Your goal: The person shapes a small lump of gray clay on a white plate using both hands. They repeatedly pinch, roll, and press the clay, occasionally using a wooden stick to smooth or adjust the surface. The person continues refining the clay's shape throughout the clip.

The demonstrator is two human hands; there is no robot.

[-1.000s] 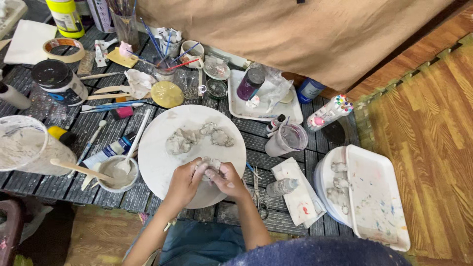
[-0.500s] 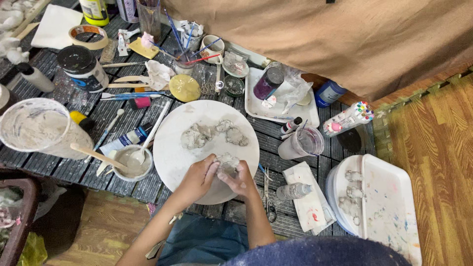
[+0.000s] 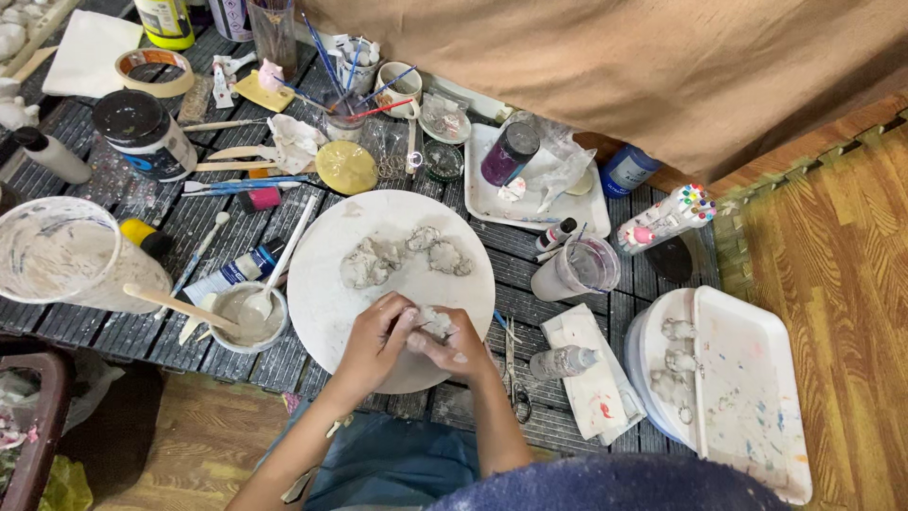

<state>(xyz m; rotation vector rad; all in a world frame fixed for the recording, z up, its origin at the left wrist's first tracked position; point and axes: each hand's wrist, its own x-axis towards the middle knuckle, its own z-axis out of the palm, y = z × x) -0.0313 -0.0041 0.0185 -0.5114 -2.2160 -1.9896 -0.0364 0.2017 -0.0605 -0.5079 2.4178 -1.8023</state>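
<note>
Hidden or unclear items, for your check:

- Clay lump [image 3: 437,320]: mostly covered by your left hand [image 3: 374,343] and right hand [image 3: 452,346]; you cannot tell its shape.
- Round board [image 3: 331,293]: near edge covered by both hands.
- Large tub [image 3: 57,254]: cut off by the left edge.
- Yellow bottle [image 3: 165,19]: top cut off by the upper edge.
- Small figures [image 3: 673,361] in the white basin [image 3: 643,333]: too small to identify, partly under the tray [image 3: 747,397].
- Scissors [image 3: 514,364]: tips hidden beside your right wrist.
</note>
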